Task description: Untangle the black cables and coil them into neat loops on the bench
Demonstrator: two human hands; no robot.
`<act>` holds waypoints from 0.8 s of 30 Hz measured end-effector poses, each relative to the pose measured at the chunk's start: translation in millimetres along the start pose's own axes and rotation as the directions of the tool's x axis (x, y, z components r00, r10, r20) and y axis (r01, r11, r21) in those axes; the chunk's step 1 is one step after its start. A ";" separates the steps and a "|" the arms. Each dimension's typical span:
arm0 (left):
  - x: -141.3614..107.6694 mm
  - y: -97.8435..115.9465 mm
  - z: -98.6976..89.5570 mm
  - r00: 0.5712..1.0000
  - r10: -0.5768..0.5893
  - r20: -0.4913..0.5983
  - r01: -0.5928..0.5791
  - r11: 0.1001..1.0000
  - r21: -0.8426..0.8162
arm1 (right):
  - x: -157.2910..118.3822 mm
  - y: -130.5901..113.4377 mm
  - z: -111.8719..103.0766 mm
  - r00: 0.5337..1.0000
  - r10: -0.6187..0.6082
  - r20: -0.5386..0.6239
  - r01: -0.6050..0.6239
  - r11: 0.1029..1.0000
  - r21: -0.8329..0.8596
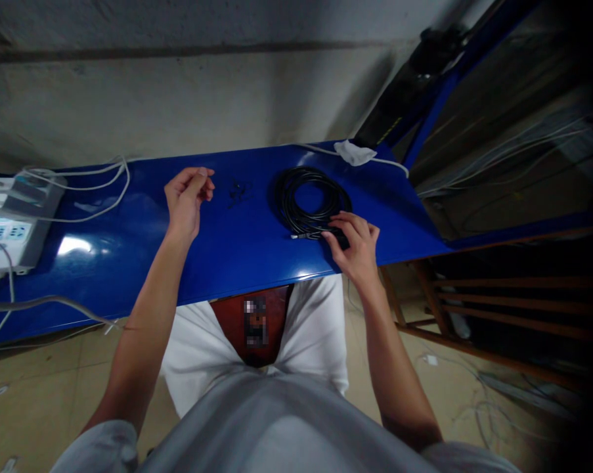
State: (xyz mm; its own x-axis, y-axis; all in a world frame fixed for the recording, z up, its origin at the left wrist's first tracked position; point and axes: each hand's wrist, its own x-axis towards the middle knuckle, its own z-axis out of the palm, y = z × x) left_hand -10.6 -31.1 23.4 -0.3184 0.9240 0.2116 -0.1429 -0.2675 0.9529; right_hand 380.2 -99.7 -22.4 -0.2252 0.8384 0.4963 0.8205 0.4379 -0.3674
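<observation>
A coiled black cable point(287, 197) lies on the blue tabletop point(227, 256), its metal plug end pointing left at the front of the coil. My right hand point(355, 243) is at the coil's front right edge, fingers apart and curved, with the fingertips at the cable; whether they touch it is not clear. My left hand point(188, 197) hovers over the table with its fingers curled and the thumb against them; anything inside is hidden. Just right of it, several small black pieces point(238, 192) lie in a loose pile.
At the left stands a white power strip point(40, 230) with white cords trailing across the table. A crumpled white tissue point(355, 153) and a black bottle point(399, 98) are at the back right, beside a blue frame post.
</observation>
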 end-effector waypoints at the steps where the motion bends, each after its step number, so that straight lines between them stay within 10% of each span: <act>1: 0.1 0.0 -0.2 1.000 0.003 0.002 -0.003 1.000 -0.001 | 0.1 0.0 0.1 1.000 0.005 0.003 -0.005 1.000 -0.003; 24: -0.5 0.0 -0.5 1.000 0.009 0.015 -0.009 1.000 -0.017 | 0.1 0.3 -0.4 1.000 0.015 0.005 -0.015 0.999 0.035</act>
State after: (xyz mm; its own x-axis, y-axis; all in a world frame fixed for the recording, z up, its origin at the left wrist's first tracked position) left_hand -11.0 -31.7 23.1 -0.3057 0.9255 0.2236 -0.1560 -0.2804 0.9471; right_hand 380.6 -99.6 -22.1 -0.2154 0.8463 0.4872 0.8047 0.4365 -0.4024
